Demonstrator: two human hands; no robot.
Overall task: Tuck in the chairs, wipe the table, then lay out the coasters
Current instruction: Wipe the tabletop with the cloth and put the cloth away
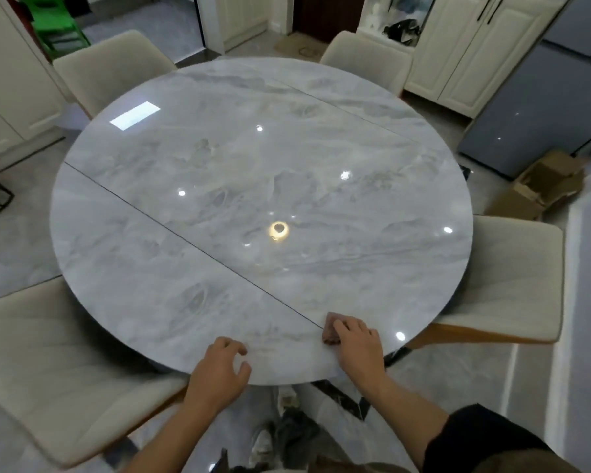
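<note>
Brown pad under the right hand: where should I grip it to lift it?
Probably take the brown pad by its far-left edge, exposed beyond the right hand. It lies flat on the table, so come from above and pinch, or slide it over the near rim.

Left hand (219, 368): palm down, fingers loosely curled, holding nothing. Right hand (357, 343): palm down, fingers pressing small brown cloth (329, 327).
</note>
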